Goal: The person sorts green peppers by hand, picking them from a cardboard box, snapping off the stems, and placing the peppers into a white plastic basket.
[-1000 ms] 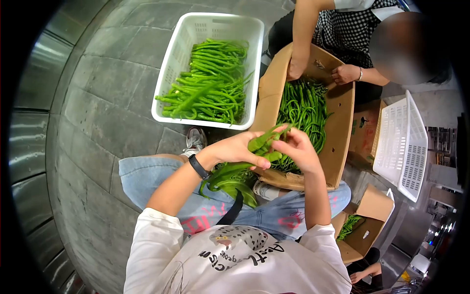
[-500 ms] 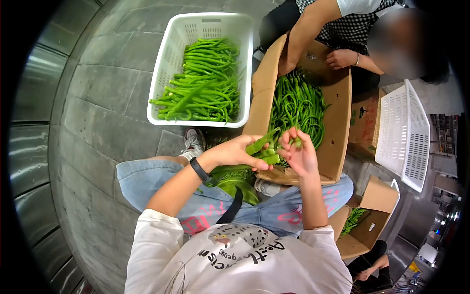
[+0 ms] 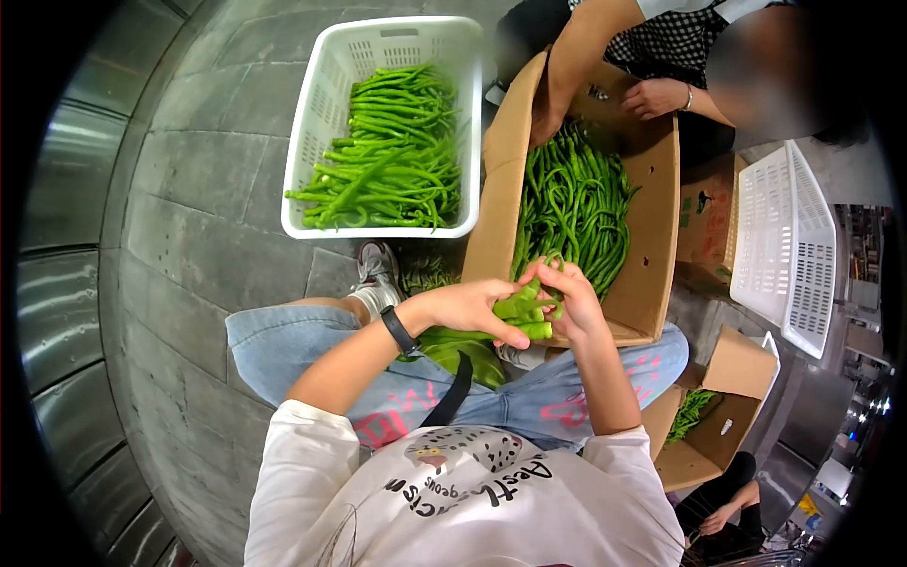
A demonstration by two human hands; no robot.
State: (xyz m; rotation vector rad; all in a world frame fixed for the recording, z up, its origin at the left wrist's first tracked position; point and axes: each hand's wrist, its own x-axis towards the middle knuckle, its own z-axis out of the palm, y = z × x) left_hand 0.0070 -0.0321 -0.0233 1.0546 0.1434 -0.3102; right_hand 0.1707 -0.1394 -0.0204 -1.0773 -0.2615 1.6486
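Note:
Several long green chili peppers are bunched in my left hand, their stem ends pointing right. My right hand meets the bunch, its bent fingers closed around the stem end of a pepper. Both hands are over the near edge of a cardboard box, which holds a pile of long green peppers. Left of it stands a white plastic crate with more green peppers laid roughly side by side. Beneath my left hand, a green bag or cover is partly hidden.
Across the box, another person's arm reaches into it, and their other hand is by the far side. White crates and a smaller box with green peppers stand to the right. Another person's hand shows lower right.
My right hand has moved in from slightly apart to close on the stem end of a pepper in the bunch. My left hand still holds the peppers. The view has shifted slightly.

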